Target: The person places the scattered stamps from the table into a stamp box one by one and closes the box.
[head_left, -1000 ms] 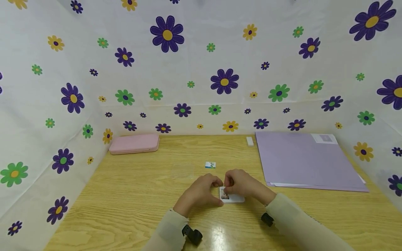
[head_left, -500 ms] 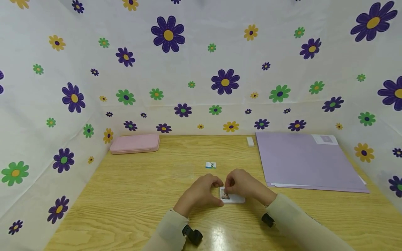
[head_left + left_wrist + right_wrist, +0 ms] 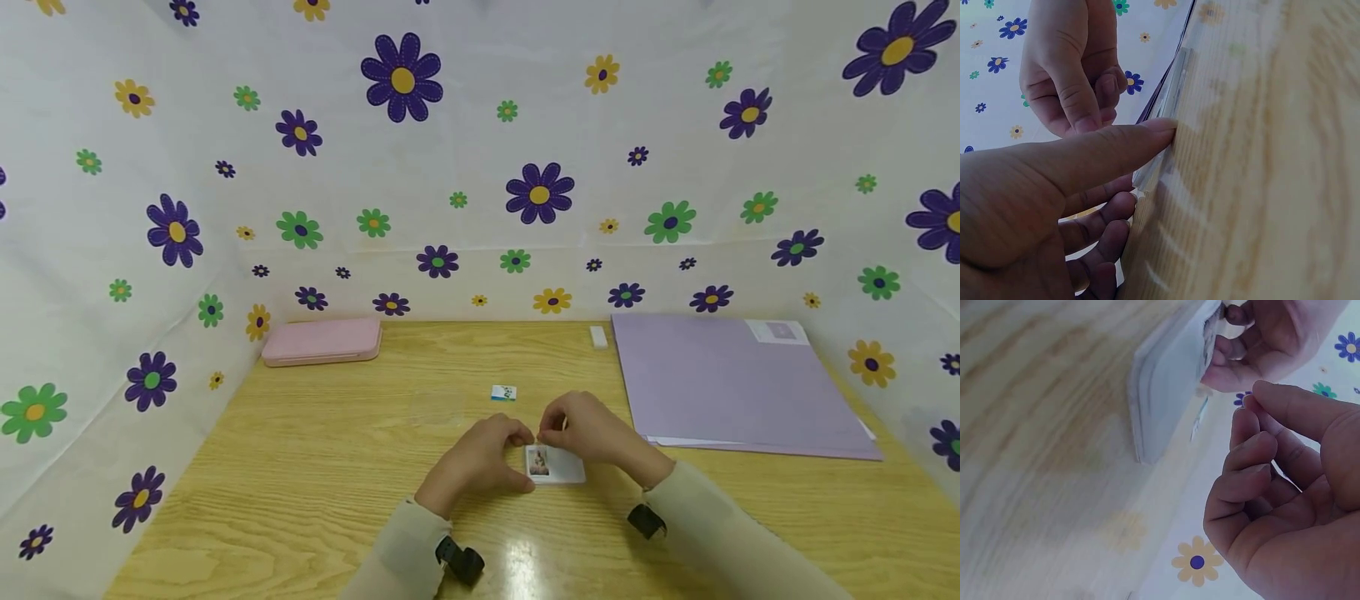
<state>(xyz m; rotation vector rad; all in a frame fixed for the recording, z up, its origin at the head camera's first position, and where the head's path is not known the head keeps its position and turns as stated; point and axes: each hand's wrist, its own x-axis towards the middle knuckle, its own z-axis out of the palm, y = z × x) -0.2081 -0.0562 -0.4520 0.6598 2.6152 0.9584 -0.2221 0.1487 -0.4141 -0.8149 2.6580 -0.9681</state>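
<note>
A small white card-like case (image 3: 565, 471) with rounded corners lies flat on the wooden table, layered along its side in the right wrist view (image 3: 1166, 387). Its left end bears a small picture (image 3: 538, 460). My left hand (image 3: 487, 457) grips that end, thumb at the near edge and fingers at the far edge. The left wrist view shows the thumb (image 3: 1129, 147) pressed against the case's side. My right hand (image 3: 588, 429) is just over the far edge, its fingers curled and the thumb tip meeting the index finger (image 3: 1272, 440). Nothing shows between them.
Beyond the hands lie a small printed card (image 3: 504, 392) and a clear plastic sheet (image 3: 437, 408). A pink case (image 3: 322, 342) is at the back left. A white eraser-like block (image 3: 597, 337) and a large purple folder (image 3: 735, 383) with papers are at the right. Flowered cloth surrounds the table.
My right hand has lifted off the picture and moved slightly right and away from me, uncovering the whole picture. My left hand keeps its grip in the same place.
</note>
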